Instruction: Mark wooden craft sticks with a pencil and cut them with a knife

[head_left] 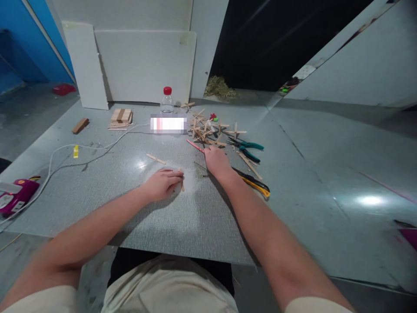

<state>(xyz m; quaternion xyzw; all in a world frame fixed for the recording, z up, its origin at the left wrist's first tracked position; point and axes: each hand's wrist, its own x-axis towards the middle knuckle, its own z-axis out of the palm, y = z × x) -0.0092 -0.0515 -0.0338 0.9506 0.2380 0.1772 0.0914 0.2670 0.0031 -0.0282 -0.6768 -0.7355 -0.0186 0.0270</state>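
My left hand [163, 184] is closed over a short wooden stick [183, 187], whose ends stick out past the fingertips near the table's middle. Farther right, my right hand [216, 160] is wrapped round a thin red strip [194, 146] that points to the back left. Behind it lies a heap of crossed wooden sticks [203, 130]. Beside my right forearm are teal-handled pliers [251, 148] and a black and yellow utility knife [252, 181]. One loose stick [156, 158] lies behind my left hand.
A bundle of sticks [121, 117] and a wooden block [80, 125] sit at the back left. A red-capped bottle [167, 102] stands by the back board. A white cable [54, 153] crosses the left side to a magenta device [20, 195].
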